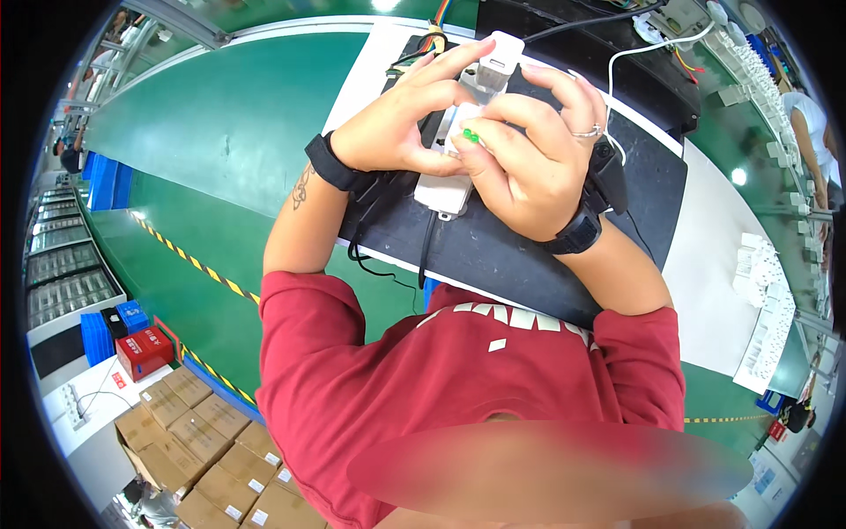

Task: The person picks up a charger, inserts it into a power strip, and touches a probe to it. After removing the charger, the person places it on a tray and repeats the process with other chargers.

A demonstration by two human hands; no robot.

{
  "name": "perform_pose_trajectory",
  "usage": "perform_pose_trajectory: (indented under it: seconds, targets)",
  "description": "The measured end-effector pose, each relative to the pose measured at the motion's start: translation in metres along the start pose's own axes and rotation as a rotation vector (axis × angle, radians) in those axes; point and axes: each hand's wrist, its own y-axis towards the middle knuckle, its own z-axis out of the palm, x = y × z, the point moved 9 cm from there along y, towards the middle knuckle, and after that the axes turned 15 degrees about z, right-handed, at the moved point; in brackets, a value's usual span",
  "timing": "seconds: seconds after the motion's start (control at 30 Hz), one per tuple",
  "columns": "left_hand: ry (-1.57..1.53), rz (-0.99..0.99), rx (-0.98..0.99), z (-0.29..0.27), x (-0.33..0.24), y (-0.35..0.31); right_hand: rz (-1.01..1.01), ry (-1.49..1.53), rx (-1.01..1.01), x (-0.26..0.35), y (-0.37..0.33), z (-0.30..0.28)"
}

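My left hand reaches in from the left, thumb and index finger bent round a small white block that is mostly hidden by fingers. Opposite it, my right hand is closed in a pinch at the same block. A small bright green thing shows at the right thumb and index tips; I cannot make out its kind. Just beyond the fingers stands a white charger with a slot in its end. Under both hands lies a white power strip with a black cable.
A black mat covers part of the white table. A white cable loops at the right. Coloured wires lie behind my left hand. White parts line the right side. Cardboard boxes stand lower left.
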Motion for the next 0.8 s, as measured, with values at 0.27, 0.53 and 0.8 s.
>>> perform_pose_trajectory:
  seconds: [0.27, 0.53, 0.8]
  targets:
    - [0.018, 0.027, -0.015, 0.0, -0.002, -0.001, -0.006, 0.027, 0.165, -0.001, 0.012, 0.002]
    - [0.029, 0.032, -0.024, -0.001, -0.003, 0.0, -0.002, 0.079, 0.226, -0.004, 0.01, 0.006]
    - [0.023, 0.022, -0.053, -0.002, -0.002, -0.004, 0.007, -0.029, 0.331, 0.008, 0.014, 0.008]
